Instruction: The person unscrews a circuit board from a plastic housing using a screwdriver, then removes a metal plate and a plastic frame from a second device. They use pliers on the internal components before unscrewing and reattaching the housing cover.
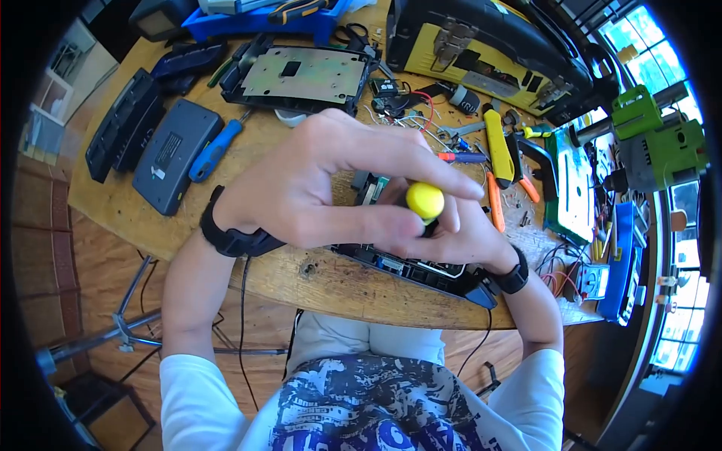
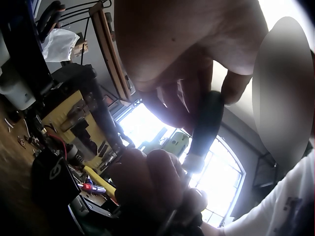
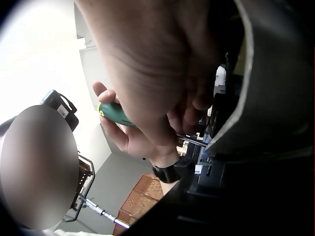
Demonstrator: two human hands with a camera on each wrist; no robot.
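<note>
Thumb and fingers of the left hand [image 1: 323, 180] pinch a screwdriver handle, whose round yellow end [image 1: 426, 201] faces the head view. From the side, the handle is dark green [image 2: 206, 128] [image 3: 116, 114]. Lower down, the right hand [image 1: 470, 237] has its fingers curled round the screwdriver's lower part; in the right wrist view its metal shaft [image 3: 193, 141] runs to the opened device. That black device [image 1: 451, 284], with circuit parts inside, lies under both hands at the table's front edge. The hands hide much of it.
A grey device part [image 1: 177, 154] and a blue screwdriver [image 1: 216, 150] lie at left. Behind is a metal-plated unit [image 1: 301, 75]. A black and yellow toolbox [image 1: 481, 60] stands at the back right, with a yellow knife [image 1: 497, 146], wires, a green drill [image 1: 654, 143] and a meter [image 1: 594, 282] nearby.
</note>
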